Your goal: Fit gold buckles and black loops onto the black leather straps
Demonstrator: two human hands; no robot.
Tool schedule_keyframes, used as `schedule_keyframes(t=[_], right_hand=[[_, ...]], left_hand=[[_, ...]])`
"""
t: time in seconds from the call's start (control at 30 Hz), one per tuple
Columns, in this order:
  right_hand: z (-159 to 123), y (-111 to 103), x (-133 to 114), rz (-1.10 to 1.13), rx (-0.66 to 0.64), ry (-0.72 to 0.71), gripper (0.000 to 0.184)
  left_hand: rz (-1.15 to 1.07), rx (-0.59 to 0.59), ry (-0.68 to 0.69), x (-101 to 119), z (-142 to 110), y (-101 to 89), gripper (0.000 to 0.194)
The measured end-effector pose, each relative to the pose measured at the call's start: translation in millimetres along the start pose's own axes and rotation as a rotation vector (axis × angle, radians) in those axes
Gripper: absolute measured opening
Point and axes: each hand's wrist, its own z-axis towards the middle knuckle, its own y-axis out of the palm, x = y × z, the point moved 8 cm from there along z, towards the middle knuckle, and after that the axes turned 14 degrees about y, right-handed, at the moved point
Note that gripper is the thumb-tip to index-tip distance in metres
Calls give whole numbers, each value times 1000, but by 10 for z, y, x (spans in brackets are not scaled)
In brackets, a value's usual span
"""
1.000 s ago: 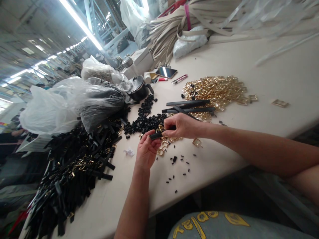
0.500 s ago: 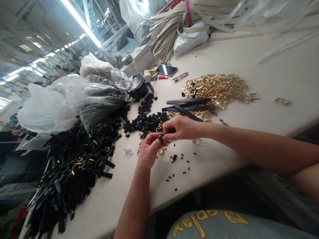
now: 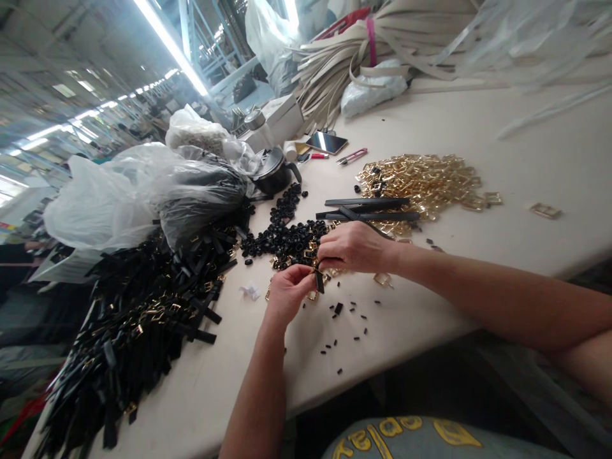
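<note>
Between the fingertips of my left hand [image 3: 287,294] is a short black strap [image 3: 320,282] with a gold buckle on it; the strap's end points down toward the table. My right hand [image 3: 352,247] is closed at the upper part of the same strap, its fingers curled and partly hiding what they grip. Just behind the hands lies a heap of small black loops [image 3: 287,239]. Several tiny black pieces [image 3: 338,309] are scattered in front of them.
Gold buckles [image 3: 425,185] form a pile at the right, with loose black straps [image 3: 368,203] beside it. A large heap of buckled black straps [image 3: 157,319] covers the left. Behind are plastic bags [image 3: 115,191], a black mug [image 3: 272,172], a phone [image 3: 326,143] and thread snips [image 3: 352,156].
The strap in my hands has turned so that its end now hangs down. My right hand has shifted slightly, and the whole view has moved a little.
</note>
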Motion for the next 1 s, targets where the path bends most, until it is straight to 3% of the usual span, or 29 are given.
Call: schedule_keyframes(t=[0.1,0.17,0.23,0.4,0.47,0.73,1.0], right_hand=[[11,-139,-40,33,150,-30,16],[11,-268,4,79,271,27,12],[10,-310,67,126,302,105,12],[18,30,94,336,-35,239,17],[6,135,100,508,-109,320,22],[-61,327,150,1091,-155,615,37],[-78,311,186,1040,-121,677,32]], left_hand=[[-47,82,61,20,20,-25,23],[-126,162,96,4,35,-62,23],[-211,237,110,-35,47,-99,23],[-333,305,140,-72,56,-97,24],[-341,300,149,-73,47,-70,24],[-254,292,141,-60,-3,38,30],[-126,203,155,-13,-23,197,26]])
